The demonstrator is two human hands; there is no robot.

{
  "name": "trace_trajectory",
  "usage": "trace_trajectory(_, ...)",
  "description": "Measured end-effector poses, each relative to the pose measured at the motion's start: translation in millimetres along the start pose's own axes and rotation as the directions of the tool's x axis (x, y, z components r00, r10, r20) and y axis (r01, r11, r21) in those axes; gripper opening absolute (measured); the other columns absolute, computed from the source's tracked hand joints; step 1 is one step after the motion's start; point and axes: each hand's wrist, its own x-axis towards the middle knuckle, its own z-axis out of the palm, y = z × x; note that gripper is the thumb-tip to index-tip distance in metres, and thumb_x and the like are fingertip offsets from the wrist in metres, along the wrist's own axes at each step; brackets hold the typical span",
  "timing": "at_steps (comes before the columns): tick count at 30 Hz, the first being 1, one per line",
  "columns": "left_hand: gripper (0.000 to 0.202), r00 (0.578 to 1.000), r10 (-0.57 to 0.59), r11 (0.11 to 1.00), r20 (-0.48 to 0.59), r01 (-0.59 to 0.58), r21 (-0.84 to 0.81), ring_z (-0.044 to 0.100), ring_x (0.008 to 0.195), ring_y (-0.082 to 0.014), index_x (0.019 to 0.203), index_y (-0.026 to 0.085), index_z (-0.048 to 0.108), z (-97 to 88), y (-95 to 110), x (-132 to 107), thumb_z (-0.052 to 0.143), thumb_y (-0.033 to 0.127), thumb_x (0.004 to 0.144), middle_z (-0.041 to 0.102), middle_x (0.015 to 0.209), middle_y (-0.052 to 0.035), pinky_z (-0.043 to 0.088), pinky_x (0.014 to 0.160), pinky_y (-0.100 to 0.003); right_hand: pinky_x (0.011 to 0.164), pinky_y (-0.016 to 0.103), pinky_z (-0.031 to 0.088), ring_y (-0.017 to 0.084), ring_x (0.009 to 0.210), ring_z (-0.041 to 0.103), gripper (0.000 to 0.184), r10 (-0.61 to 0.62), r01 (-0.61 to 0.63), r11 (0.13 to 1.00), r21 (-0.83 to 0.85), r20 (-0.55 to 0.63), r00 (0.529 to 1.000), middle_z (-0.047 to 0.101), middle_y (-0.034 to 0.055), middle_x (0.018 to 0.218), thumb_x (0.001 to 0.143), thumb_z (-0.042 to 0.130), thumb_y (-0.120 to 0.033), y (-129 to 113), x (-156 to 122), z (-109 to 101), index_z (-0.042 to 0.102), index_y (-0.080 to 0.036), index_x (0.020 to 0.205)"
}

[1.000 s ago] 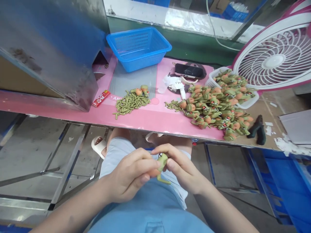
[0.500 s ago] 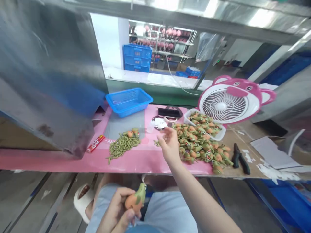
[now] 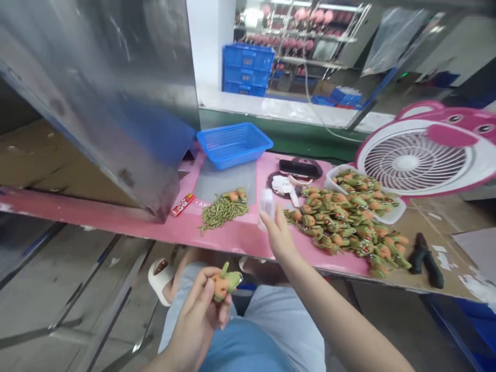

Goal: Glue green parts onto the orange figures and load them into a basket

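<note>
My left hand [image 3: 198, 310] is closed round a small orange-and-green toy figure [image 3: 221, 287], held low over my lap. At the pink table's front, my right hand [image 3: 282, 238] grips a small translucent white bottle [image 3: 266, 202], which stands roughly upright between thumb and fingers. To the left of the bottle lies a heap of thin green pieces [image 3: 222, 214], with a couple of orange-and-green figures [image 3: 233, 196] at its back edge. Right of my right hand spreads a big pile of similar figures [image 3: 344, 222], some of them in a clear plastic tub [image 3: 396, 214].
A blue basket [image 3: 234, 147] sits at the table's back, beside a large metal housing [image 3: 155, 129]. A dark phone-like object [image 3: 300, 168] and a white item [image 3: 284, 187] lie behind the bottle. On the right are a pink fan [image 3: 418, 155] and black-handled pliers [image 3: 426, 261]. A red packet [image 3: 183, 205] lies left.
My right hand has taken hold of the bottle and lifted it toward me. The figure in my left hand has turned, its green end now pointing right. The camera view has shifted left and down.
</note>
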Motion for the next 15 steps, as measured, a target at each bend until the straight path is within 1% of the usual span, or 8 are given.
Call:
trace_trajectory(2,0.043,0.999,-0.032,0.999,0.005,0.032,-0.032,0.041,0.043,-0.0047,0.090,0.019,0.046,-5.8,-5,1,0.067,0.049,0.068,0.054,0.058,0.0021,0.029,0.043,-0.015,0.068,0.028,0.044,0.016,0.076,0.050,0.034,-0.040,0.037,0.998,0.044,0.061,0.997,0.051,0.0041,0.082,0.075,0.046,-0.046,-4,-43,-8,0.039,-0.019,0.093)
trace_trajectory(3,0.042,0.999,-0.042,0.998,0.010,0.042,-0.035,0.040,0.042,-0.0044,0.090,0.018,0.046,-7.8,-7,1,0.066,0.049,0.069,0.054,0.058,0.0022,0.028,0.043,-0.015,0.059,0.025,0.043,0.013,0.066,0.049,0.031,-0.099,0.092,0.993,0.075,0.085,0.991,0.050,0.0012,0.075,0.075,0.048,-0.043,-6,-62,-13,0.038,-0.019,0.093)
trace_trajectory(4,0.042,0.999,-0.051,0.998,0.014,0.051,-0.030,0.039,0.042,-0.0041,0.090,0.018,0.045,-8.7,-8,0,0.066,0.049,0.070,0.054,0.057,0.0023,0.028,0.042,-0.015,0.055,0.022,0.042,0.012,0.062,0.049,0.028,-0.141,0.133,0.988,0.084,0.095,0.986,0.051,-0.0004,0.072,0.077,0.050,-0.038,-7,-78,-19,0.039,-0.019,0.094)
trace_trajectory(6,0.045,0.997,-0.075,0.997,0.012,0.075,-0.001,0.038,0.041,-0.0034,0.089,0.017,0.045,-7.0,-8,-2,0.067,0.050,0.068,0.053,0.056,0.0027,0.027,0.042,-0.014,0.054,0.019,0.043,0.010,0.062,0.053,0.023,-0.213,0.211,0.977,0.042,0.078,0.974,0.055,-0.0005,0.075,0.079,0.052,-0.032,-11,-102,-30,0.044,-0.020,0.097)
trace_trajectory(8,0.051,0.994,-0.113,0.993,-0.002,0.113,0.036,0.036,0.040,-0.0034,0.091,0.016,0.045,-2.2,-5,-4,0.069,0.051,0.063,0.052,0.054,0.0033,0.026,0.040,-0.014,0.059,0.018,0.045,0.011,0.071,0.057,0.021,-0.245,0.246,0.968,-0.058,0.030,0.969,0.059,0.0015,0.084,0.080,0.054,-0.031,-17,-116,-41,0.050,-0.021,0.098)
trace_trajectory(10,0.055,0.989,-0.148,0.987,-0.025,0.150,0.062,0.034,0.038,-0.0039,0.093,0.016,0.044,3.0,-2,-6,0.071,0.051,0.060,0.052,0.053,0.0035,0.026,0.036,-0.014,0.061,0.020,0.045,0.013,0.076,0.057,0.024,-0.238,0.234,0.965,-0.115,-0.016,0.971,0.059,0.0032,0.088,0.080,0.055,-0.035,-23,-125,-50,0.053,-0.022,0.100)
trace_trajectory(13,0.055,0.984,-0.176,0.980,-0.027,0.178,0.087,0.033,0.035,-0.0035,0.090,0.016,0.043,7.1,-1,-6,0.070,0.053,0.059,0.052,0.051,0.0043,0.025,0.032,-0.013,0.065,0.025,0.045,0.016,0.079,0.054,0.029,-0.277,0.272,0.960,-0.070,-0.080,0.957,0.056,0.0063,0.088,0.080,0.055,-0.040,-29,-134,-58,0.055,-0.021,0.102)
trace_trajectory(15,0.054,0.980,-0.195,0.974,-0.026,0.197,0.115,0.030,0.032,-0.0024,0.086,0.016,0.042,7.9,-1,-6,0.069,0.055,0.059,0.051,0.048,0.0053,0.024,0.030,-0.012,0.060,0.029,0.043,0.017,0.070,0.051,0.032,-0.344,0.345,0.938,0.000,-0.099,0.934,0.052,0.0065,0.076,0.080,0.053,-0.044,-30,-137,-59,0.054,-0.021,0.102)
